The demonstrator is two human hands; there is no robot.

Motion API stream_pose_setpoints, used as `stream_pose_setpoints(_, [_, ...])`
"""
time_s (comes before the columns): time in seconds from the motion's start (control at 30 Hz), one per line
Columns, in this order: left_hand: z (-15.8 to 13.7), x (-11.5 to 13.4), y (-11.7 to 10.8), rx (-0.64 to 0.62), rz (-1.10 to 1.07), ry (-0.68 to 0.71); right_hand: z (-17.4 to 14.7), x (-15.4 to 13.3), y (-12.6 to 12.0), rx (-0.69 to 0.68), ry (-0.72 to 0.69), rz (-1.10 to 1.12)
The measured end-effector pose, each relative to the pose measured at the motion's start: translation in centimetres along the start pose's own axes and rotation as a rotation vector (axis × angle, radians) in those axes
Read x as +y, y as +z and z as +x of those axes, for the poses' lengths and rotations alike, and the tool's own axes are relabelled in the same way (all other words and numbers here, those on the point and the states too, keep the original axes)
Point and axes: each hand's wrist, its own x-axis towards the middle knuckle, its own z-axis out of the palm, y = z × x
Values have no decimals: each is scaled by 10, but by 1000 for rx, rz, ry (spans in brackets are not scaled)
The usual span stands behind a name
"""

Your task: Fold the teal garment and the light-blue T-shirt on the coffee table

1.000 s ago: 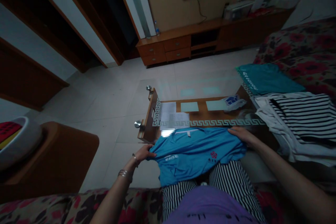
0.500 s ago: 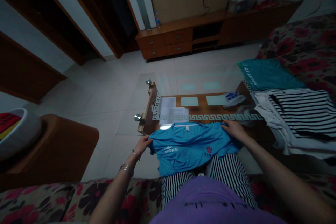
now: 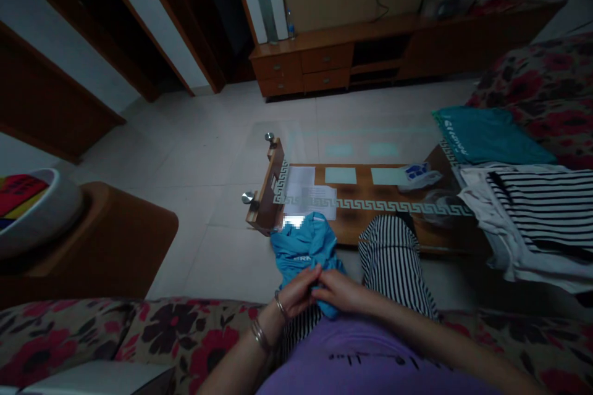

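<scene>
Head view: my left hand (image 3: 296, 292) and right hand (image 3: 340, 291) meet on my lap, both pinching the bunched blue shirt (image 3: 306, 250) so its edges stay together. It drapes over my left knee, below the bench (image 3: 370, 205).

Left hand (image 3: 296, 291) and right hand (image 3: 340, 292) bunch blue shirt (image 3: 306, 253) on lap; coffee table (image 3: 370, 213) beyond

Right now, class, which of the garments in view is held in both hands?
The bright blue shirt, bunched over the lap between the left hand and right hand. The teal shirt and striped top lie untouched.
</scene>
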Motion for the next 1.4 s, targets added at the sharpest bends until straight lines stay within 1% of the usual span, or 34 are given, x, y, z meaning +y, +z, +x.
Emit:
stream_pose_setpoints(0.07, [-2,-7,0,40,-69,66,6,-3,-12,-156,-17,-65])
stream_pose_setpoints(0.1, [-3,-8,-1,60,-89,90,12,-4,-23,-188,7,-125])
stream_pose_setpoints(0.13, [-3,-9,-3,83,-96,104,20,-4,-35,-176,45,-206])
stream_pose_setpoints(0.17, [-4,-10,-6,105,-92,107,30,-5,-46,-128,86,-302])
stream_pose_setpoints(0.23, [-3,-14,-8,142,-71,96,53,-9,-62,8,113,-494])
stream_pose_setpoints(0.27, [-3,-18,-8,162,-59,92,64,-11,-65,49,98,-578])
stream_pose_setpoints(0.3, [-3,-23,-8,181,-48,95,75,-12,-66,54,69,-656])
stream_pose_setpoints(0.37, [-3,-32,-7,219,-13,131,92,-13,-60,-12,-5,-785])
stream_pose_setpoints(0.43, [-5,-40,-5,257,34,205,102,-11,-52,-77,-51,-835])
stream_pose_setpoints(0.47, [-6,-42,-5,272,53,244,105,-9,-49,-71,-54,-783])
stream_pose_setpoints(0.5, [-9,-43,-5,285,59,279,108,-8,-49,-34,-44,-686])
stream_pose_setpoints(0.53, [-12,-42,-6,296,49,308,110,-8,-52,24,-28,-567])
stream_pose_setpoints(0.6, [-22,-34,-8,302,-18,341,113,-9,-67,157,10,-357])
stream_pose_setpoints(0.67, [-36,-18,-10,304,-114,363,115,-14,-92,303,48,-227])
stream_pose_setpoints(0.73, [-56,5,-13,341,-162,399,114,-21,-124,452,82,-125])
stream_pose_setpoints(0.83, [-94,44,-20,468,-96,501,96,-28,-172,650,108,39])
stream_pose_setpoints(0.9, [-119,66,-29,522,-12,541,72,-27,-194,755,84,262])
stream_pose_setpoints(0.97, [-133,80,-43,549,85,525,44,-17,-203,797,73,544])
stream_pose_setpoints(1.0, [-135,84,-51,565,136,500,31,-9,-202,787,92,653])
stream_pose_setpoints(1.03, [-132,85,-60,586,183,472,18,0,-199,760,126,716])
stream_pose_setpoints(1.1, [-119,81,-79,617,262,419,-3,22,-189,686,205,756])
stream_pose_setpoints(1.17, [-101,70,-98,606,326,370,-17,43,-177,640,257,697])
stream_pose_setpoints(1.23, [-85,56,-116,546,403,317,-25,62,-169,655,304,501])
stream_pose_setpoints(1.27, [-78,49,-124,508,455,291,-29,70,-167,690,332,335])
stream_pose_setpoints(1.33, [-67,37,-137,456,615,252,-36,82,-165,755,364,-85])
stream_pose_setpoints(1.37, [-63,31,-143,472,750,238,-40,85,-165,763,368,-293])
stream_pose_setpoints(1.4, [-58,27,-147,519,910,223,-43,88,-166,758,371,-471])
